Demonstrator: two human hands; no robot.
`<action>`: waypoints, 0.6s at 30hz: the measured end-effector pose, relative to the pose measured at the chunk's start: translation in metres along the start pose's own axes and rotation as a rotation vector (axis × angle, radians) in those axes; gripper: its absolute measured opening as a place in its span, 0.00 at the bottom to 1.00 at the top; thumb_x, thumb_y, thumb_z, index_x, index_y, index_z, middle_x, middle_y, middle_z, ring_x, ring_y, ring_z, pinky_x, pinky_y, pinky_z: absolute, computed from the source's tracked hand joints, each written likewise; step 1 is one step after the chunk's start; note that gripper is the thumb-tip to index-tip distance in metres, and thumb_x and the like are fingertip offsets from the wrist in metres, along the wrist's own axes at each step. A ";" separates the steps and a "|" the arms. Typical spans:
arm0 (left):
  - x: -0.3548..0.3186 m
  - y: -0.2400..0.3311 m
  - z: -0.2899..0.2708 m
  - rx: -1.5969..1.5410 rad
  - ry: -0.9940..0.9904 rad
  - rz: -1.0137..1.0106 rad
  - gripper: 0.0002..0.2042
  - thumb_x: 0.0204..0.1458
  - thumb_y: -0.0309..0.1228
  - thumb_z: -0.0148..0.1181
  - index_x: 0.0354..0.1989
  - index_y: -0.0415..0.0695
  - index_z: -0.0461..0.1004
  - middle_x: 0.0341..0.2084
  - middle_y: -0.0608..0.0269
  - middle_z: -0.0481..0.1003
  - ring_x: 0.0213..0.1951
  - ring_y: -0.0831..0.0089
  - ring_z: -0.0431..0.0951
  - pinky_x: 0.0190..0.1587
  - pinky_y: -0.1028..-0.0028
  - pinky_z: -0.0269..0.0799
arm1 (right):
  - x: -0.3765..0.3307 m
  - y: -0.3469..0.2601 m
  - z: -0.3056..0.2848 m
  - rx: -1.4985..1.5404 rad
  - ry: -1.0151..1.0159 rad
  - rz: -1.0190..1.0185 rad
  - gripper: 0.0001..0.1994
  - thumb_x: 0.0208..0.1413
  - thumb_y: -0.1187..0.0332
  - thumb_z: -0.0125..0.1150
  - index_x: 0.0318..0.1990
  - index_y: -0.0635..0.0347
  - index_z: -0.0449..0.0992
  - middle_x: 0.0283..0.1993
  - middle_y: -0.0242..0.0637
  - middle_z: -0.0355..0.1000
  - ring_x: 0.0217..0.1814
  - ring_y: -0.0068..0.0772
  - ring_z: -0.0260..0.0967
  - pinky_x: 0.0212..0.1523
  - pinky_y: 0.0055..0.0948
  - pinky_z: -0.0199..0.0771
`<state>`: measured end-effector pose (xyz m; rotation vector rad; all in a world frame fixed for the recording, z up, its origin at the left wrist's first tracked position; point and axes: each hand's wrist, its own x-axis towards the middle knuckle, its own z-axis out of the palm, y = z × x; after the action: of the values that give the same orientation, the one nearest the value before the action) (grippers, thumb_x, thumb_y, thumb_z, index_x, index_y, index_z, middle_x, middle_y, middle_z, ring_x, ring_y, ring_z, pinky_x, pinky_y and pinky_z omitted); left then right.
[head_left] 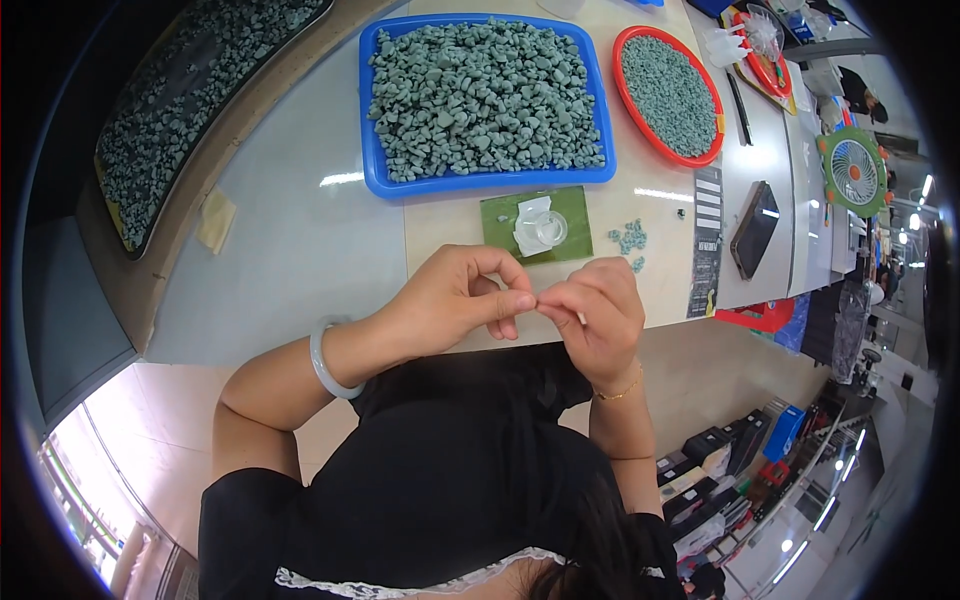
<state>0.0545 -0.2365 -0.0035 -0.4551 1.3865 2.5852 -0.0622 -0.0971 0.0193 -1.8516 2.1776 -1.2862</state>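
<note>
Left hand: the left hand (455,295) is held above the near edge of the worktop (300,240), fingers curled, thumb and forefinger pinched together at the tips; a pale bangle (325,360) is worn on its wrist.
Right hand: the right hand (597,315) is met fingertip to fingertip with the left, its thumb and forefinger also pinched; a thin gold bracelet (620,392) is worn on its wrist.
Held thing: something very small is pinched between the two hands where the fingertips meet; what it is cannot be told.
Green mat: a green mat (575,215) is laid just beyond the hands, near the worktop's near edge, with a small clear plastic bag (538,226) on it.
Loose stones: a few small grey-green stones (628,238) are scattered just to the right of the mat.
Blue tray: a blue tray (372,150), heaped with grey-green stones, is set behind the mat toward the far edge.
Red tray: a round red tray (625,95) of finer stones is placed just to the right of the blue one.
Phone: a dark phone (755,228) is laid toward the right edge.
Fan: a small green fan (853,172) is seen beyond the phone, at the far right.
</note>
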 end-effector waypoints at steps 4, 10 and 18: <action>-0.005 0.008 -0.008 -0.111 0.057 0.017 0.04 0.49 0.25 0.54 0.28 0.36 0.69 0.28 0.64 0.70 0.26 0.77 0.74 0.29 0.80 0.71 | 0.009 0.009 0.000 -0.107 0.039 0.131 0.06 0.35 0.78 0.62 0.24 0.60 0.72 0.24 0.33 0.63 0.28 0.32 0.59 0.29 0.27 0.60; -0.013 0.022 -0.016 -0.188 0.206 0.116 0.08 0.49 0.25 0.54 0.37 0.36 0.70 0.34 0.62 0.70 0.37 0.73 0.75 0.40 0.78 0.71 | 0.020 0.008 0.011 -0.318 -0.027 0.142 0.06 0.36 0.77 0.61 0.25 0.60 0.72 0.25 0.32 0.64 0.31 0.33 0.60 0.32 0.29 0.60; -0.018 0.012 -0.033 -0.177 0.192 0.205 0.11 0.48 0.24 0.55 0.41 0.36 0.68 0.39 0.59 0.70 0.41 0.70 0.74 0.43 0.77 0.70 | 0.029 0.001 0.023 -0.390 -0.087 0.133 0.06 0.36 0.75 0.61 0.25 0.59 0.72 0.25 0.32 0.64 0.32 0.33 0.60 0.35 0.30 0.57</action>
<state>0.0743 -0.2712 -0.0050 -0.6330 1.3286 2.9137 -0.0606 -0.1337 0.0169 -1.7907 2.5957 -0.7840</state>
